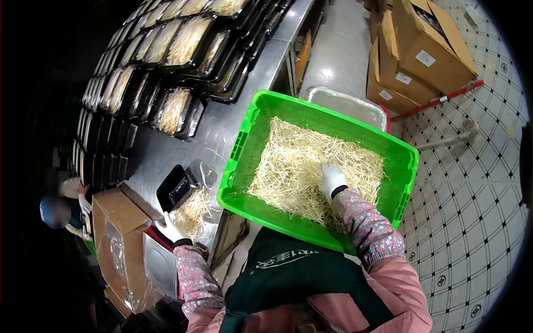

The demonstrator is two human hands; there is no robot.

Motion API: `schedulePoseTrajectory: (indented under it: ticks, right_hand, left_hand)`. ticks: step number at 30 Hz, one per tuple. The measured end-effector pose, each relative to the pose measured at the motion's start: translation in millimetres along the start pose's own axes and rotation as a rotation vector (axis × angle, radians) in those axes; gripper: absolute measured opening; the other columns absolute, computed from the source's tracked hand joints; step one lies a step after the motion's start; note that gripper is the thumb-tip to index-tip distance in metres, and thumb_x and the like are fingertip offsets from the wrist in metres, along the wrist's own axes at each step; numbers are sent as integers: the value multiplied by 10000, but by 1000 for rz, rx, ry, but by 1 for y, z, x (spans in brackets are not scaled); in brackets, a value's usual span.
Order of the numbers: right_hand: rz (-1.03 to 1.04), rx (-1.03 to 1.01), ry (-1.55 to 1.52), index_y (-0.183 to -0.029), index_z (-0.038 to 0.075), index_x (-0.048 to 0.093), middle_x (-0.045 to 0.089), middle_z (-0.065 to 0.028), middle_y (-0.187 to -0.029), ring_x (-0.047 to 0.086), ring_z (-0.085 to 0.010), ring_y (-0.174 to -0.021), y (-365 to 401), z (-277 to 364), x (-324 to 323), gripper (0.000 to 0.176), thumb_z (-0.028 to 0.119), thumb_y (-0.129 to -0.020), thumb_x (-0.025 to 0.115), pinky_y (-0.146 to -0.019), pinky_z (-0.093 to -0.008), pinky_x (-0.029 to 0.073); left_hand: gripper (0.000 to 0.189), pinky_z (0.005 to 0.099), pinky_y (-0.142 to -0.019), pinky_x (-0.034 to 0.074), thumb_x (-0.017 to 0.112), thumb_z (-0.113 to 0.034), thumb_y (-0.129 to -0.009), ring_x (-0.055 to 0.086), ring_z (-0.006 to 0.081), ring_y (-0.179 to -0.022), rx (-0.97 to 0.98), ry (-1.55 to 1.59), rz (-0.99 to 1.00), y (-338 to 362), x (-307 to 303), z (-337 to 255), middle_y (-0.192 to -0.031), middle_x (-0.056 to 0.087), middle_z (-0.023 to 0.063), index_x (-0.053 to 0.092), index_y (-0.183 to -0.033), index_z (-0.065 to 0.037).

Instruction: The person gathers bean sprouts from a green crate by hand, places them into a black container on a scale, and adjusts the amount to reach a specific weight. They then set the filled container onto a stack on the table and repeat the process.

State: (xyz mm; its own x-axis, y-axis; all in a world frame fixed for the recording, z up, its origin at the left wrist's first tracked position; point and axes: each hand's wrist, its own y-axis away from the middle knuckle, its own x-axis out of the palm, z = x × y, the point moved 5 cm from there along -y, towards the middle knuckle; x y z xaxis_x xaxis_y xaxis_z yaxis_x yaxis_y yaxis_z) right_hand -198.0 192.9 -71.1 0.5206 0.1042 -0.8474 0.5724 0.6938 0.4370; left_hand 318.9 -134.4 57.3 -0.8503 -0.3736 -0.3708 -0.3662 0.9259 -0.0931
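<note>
Sprouts [300,158] inside green crate [272,219] | our right hand [333,178] in them, fingertips buried, can't tell grip | left hand [169,228] by black tray [176,187], left of crate, grip unclear | overstuffed handful could shed strands, we reckon

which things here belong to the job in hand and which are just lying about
Likely job:
white-gloved right hand
white-gloved left hand
pale stringy sprouts
green plastic crate
black plastic tray

Apparently lying about:
brown cardboard boxes at right
silvery shallow container
</note>
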Motion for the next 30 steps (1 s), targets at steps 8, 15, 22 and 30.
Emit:
schedulePoseTrajectory:
  ticks: [8,15,22,30]
  right_hand:
    - [69,142,-193,-1332,10,510,674,-236,-1108,655,-372,-1032,21,-2,-42,833,298,-619,830,-919,-404,523]
    - [-132,-1,-247,-1389,19,466,641,-240,-1198,622,-370,-1107,34,69,-98,931,337,-599,843,-960,-403,498]
    - [-157,-556,-77,-1368,35,470,653,-224,-1136,628,-366,-1075,93,318,-142,889,312,-605,834,-934,-412,508]
    - [-279,-1253,300,-924,-31,605,673,-218,-793,676,-374,-785,206,622,-46,261,135,-723,628,-704,-454,563]
  left_hand:
    - [547,418,-729,525,779,-327,-825,610,207,-837,-557,257,95,-68,17,129,-991,653,122,617,-1164,70]
    - [168,334,-710,474,694,-54,-786,553,176,-723,-240,268,-168,-49,15,73,-833,638,62,656,-920,40]
    - [649,327,-972,440,437,205,-720,555,217,-1073,55,836,-153,-52,-41,-25,-1160,567,141,461,-1348,45]
    - [603,540,-1130,272,558,-148,-893,253,480,-1415,706,-479,130,10,-163,-141,-1553,271,255,398,-1464,-42]
